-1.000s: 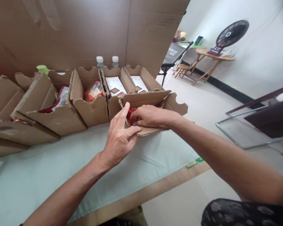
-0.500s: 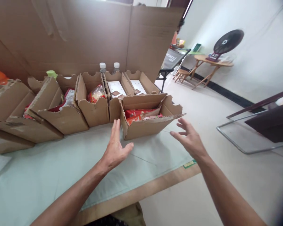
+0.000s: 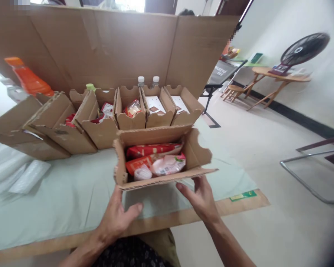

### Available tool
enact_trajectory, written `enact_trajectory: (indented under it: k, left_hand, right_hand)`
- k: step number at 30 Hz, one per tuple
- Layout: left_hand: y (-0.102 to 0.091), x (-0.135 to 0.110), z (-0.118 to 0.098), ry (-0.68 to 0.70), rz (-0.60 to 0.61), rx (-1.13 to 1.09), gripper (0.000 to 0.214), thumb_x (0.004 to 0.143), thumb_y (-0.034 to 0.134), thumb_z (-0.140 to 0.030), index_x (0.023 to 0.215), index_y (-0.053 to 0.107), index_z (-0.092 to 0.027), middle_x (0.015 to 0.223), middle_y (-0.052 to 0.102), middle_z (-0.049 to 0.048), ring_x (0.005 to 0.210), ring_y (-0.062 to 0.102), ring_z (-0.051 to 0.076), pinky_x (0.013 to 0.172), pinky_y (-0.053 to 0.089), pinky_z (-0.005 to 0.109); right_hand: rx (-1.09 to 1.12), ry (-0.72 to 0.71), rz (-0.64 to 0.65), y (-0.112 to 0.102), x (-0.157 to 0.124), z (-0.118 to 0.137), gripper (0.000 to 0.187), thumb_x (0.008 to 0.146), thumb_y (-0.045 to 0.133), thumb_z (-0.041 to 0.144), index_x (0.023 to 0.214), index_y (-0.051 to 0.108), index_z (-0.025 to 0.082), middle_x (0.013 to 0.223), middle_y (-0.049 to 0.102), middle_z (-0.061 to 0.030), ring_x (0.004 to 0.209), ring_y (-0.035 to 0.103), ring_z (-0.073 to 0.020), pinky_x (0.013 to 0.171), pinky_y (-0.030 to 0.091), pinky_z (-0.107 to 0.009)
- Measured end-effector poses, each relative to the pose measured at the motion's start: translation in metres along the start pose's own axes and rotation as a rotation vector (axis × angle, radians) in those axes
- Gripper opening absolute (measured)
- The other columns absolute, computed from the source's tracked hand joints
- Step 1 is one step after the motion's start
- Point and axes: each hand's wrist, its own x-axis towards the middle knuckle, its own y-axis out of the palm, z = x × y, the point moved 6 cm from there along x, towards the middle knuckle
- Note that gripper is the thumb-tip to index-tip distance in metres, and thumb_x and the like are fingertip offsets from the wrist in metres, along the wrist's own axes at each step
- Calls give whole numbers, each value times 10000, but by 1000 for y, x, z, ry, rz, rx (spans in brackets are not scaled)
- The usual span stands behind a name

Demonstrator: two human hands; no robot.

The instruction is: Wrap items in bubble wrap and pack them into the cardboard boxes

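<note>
An open-topped cardboard box (image 3: 199, 152) is tilted toward me above the near part of the table. Inside lie a red packet (image 3: 147, 150), an orange-red packet (image 3: 135, 165), a white-and-pink packet (image 3: 169, 165) and a small whitish roll (image 3: 143, 173). My left hand (image 3: 118, 217) grips the box at its left end, fingertips partly hidden behind the cardboard and thumb held out. At the lower right, my right hand (image 3: 202, 200) holds the box with its fingers against the underside, partly out of sight.
Behind stands a row of cardboard boxes (image 3: 130, 121) with packets and white cartons, before a tall cardboard panel (image 3: 133, 44). An orange bottle (image 3: 33, 79) and bubble wrap (image 3: 30, 176) are at the left. The table's edge (image 3: 147, 224) runs close to me; a fan (image 3: 303, 50) stands far right.
Both hands, apart from the box before, have closed in on its ends. The box has come nearer to me, away from the row, and tipped so its contents show. The view has shifted left.
</note>
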Motion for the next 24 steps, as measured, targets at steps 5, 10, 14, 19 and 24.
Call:
enact_trajectory:
  k: [5, 10, 14, 19, 24]
  left_hand:
    - [-65, 22, -40, 134, -237, 57, 831, 818, 815, -451, 1530, 421, -279, 1530, 543, 113, 1480, 455, 378, 1257, 331, 608]
    - [-31, 27, -49, 209, -79, 97, 960, 823, 784, -398, 1631, 287, -245, 1700, 342, 142, 1591, 282, 391, 1303, 231, 620]
    - [-40, -20, -23, 93, -122, 115, 846, 869, 746, -343, 1606, 342, -244, 1672, 392, 134, 1578, 322, 373, 1310, 254, 586]
    - [-92, -11, -29, 94, -285, 111, 753, 851, 754, -367, 1515, 424, -233, 1499, 569, 117, 1423, 516, 341, 1235, 382, 576]
    - [-43, -1, -27, 132, -210, 154, 881, 866, 709, -334, 1617, 263, -215, 1674, 365, 160, 1577, 318, 357, 1313, 228, 606]
  right_hand:
    - [160, -141, 127, 69, 35, 62, 560, 800, 815, 484, 1262, 591, 261, 1319, 667, -86, 1216, 629, -289, 1007, 533, -466]
    - [172, -109, -36, 38, 24, 60, 488, 830, 798, 457, 1232, 584, 283, 1302, 661, -84, 1235, 617, -300, 1054, 499, -511]
    - [98, -22, -68, 38, -21, 44, 465, 828, 795, 473, 1230, 643, 298, 1238, 708, -86, 1188, 655, -321, 1057, 509, -521]
    - [167, -107, 168, 105, 6, 67, 560, 846, 757, 527, 1317, 589, 274, 1359, 655, -102, 1231, 625, -298, 1040, 521, -485]
    - [239, -144, 3, 69, 28, 53, 461, 949, 652, 514, 1346, 623, 282, 1400, 650, -79, 1346, 571, -277, 1144, 451, -441]
